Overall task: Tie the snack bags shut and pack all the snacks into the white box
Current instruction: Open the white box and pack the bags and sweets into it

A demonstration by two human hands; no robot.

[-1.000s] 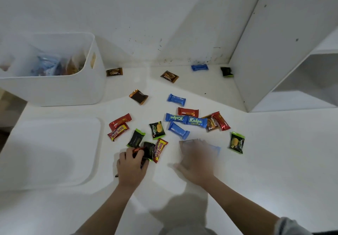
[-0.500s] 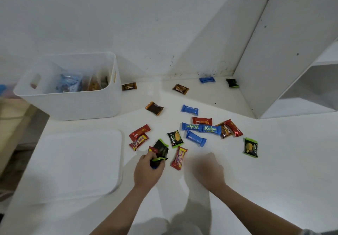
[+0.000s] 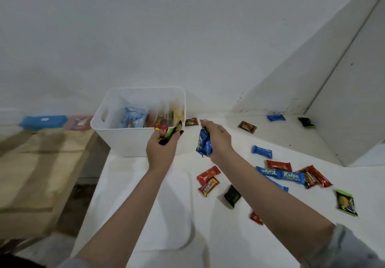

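The white box [image 3: 116,140] stands at the table's back left with bagged snacks [image 3: 133,117] inside. My left hand [image 3: 161,151] is raised at the box's front right corner, shut on a bunch of black, green and red snack packs [image 3: 171,131]. My right hand [image 3: 217,140] hovers just right of the box, shut on blue snack packs [image 3: 203,143]. Several loose snacks lie on the table to the right: two blue Kalpa bars [image 3: 281,175], red packs [image 3: 208,175], a black-green pack [image 3: 232,195] and brown ones [image 3: 246,127].
The flat white lid [image 3: 179,226] lies on the table under my forearms. A white cabinet side [image 3: 354,101] rises at the right. A wooden surface [image 3: 41,174] and a blue case [image 3: 43,121] sit left of the table. A wall stands behind.
Both hands closed on snacks from the table and rose toward the white box. The view swung left, so the box sits nearer the middle.
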